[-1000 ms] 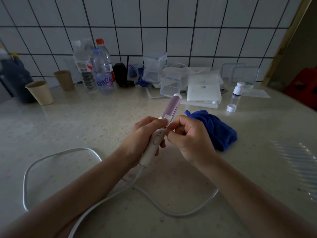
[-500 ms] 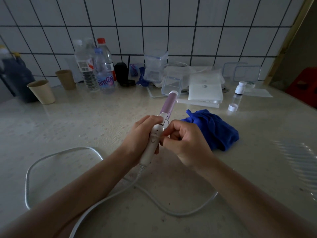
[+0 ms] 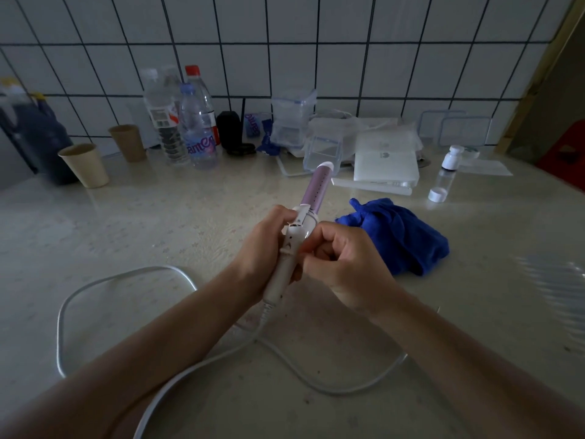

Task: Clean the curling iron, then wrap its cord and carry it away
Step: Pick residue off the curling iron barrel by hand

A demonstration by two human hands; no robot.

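Lilac-barrelled curling iron (image 3: 311, 198) is up off the counter (image 3: 158, 223), left hand (image 3: 262, 248) wrapped round its white handle, right hand (image 3: 342, 264) pinching it at the collar. White cord (image 3: 126, 277) loops loose below, blue cloth (image 3: 399, 232) just right.

Home kitchen-ish: tiled wall (image 3: 285, 30), counter (image 3: 158, 217) w/ water bottles (image 3: 198, 134), paper cups (image 3: 84, 166).
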